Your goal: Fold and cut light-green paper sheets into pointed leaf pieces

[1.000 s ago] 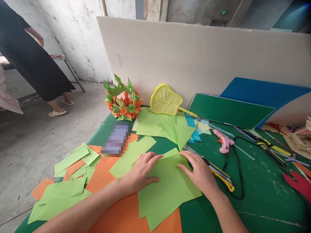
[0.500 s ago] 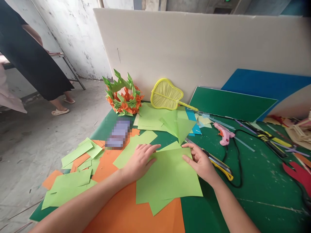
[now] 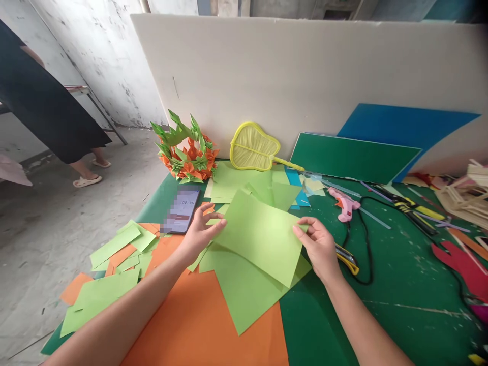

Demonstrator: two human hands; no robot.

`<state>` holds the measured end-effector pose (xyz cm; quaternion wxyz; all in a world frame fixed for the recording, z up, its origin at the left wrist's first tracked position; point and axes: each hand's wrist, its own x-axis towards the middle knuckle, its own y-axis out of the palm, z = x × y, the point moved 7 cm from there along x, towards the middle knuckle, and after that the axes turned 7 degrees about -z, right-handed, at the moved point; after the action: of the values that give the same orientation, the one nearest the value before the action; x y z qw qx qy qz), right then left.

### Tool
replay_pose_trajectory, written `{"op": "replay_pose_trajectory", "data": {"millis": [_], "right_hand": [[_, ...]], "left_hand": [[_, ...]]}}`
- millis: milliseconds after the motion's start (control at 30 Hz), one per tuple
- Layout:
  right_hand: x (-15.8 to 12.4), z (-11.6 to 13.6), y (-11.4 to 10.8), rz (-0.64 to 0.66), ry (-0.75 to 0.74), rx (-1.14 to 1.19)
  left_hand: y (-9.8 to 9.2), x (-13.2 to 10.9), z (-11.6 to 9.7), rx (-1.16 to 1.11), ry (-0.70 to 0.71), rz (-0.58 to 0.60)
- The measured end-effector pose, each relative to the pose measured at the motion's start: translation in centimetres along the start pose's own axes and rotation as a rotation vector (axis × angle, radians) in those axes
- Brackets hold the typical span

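A light green paper sheet [image 3: 263, 234] is raised and tilted in front of me, above another green sheet [image 3: 244, 300]. My right hand [image 3: 318, 244] pinches its upper right corner between thumb and fingers. At the opposite edge is my left hand [image 3: 202, 231], thumb and forefinger closed on the paper and the other fingers curled loosely. The lower green sheet lies turned at an angle, partly over a large orange sheet [image 3: 206, 325]. Just beyond my right hand, a yellow utility knife [image 3: 347, 262] is partly hidden.
Green and orange scraps [image 3: 114, 249] cover the left side, near a phone [image 3: 183, 208]. Behind stand a folded-paper ring [image 3: 186, 152] and a yellow fan [image 3: 253, 147]. A pink glue gun [image 3: 344, 203] with its black cord lies right. A person [image 3: 49, 101] stands at far left.
The top green sheet has come up off the one below and is tilted. My left hand has moved left to its edge. The lower sheet now shows more.
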<state>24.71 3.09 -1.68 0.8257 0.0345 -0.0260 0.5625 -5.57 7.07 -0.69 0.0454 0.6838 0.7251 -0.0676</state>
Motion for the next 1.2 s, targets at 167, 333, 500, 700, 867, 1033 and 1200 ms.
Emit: {"op": "replay_pose_trajectory", "data": {"millis": [167,333,500,700,867,1033,1200], "right_hand": [[-0.7,1.0,0.1,-0.044,-0.083,0.044],[-1.2,1.5,0.6,0.127,-0.184,0.008],[-1.9,3.0,0.7,0.197,-0.475,-0.218],[-4.6,6.5,2.8,0.256,-0.963,-0.46],[-6.3,7.6,4.3,0.29,-1.122,-0.612],[-7.8,7.1,6.8,0.638,-1.048,-0.448],[-8.0,6.2,7.7,0.678,-0.914,-0.409]], "left_hand": [[1.9,-1.1,0.7,-0.137,-0.079,0.149],[2.7,-1.7,0.5,-0.086,-0.012,0.22],[3.2,-1.8,1.2,-0.114,0.019,0.252],[2.6,-1.3,1.7,-0.156,0.081,0.147],[1.5,-0.8,0.5,-0.215,0.246,0.036],[1.0,-1.5,-1.2,-0.091,0.417,-0.019],[1.1,-1.9,-1.2,-0.193,0.325,-0.031]]}}
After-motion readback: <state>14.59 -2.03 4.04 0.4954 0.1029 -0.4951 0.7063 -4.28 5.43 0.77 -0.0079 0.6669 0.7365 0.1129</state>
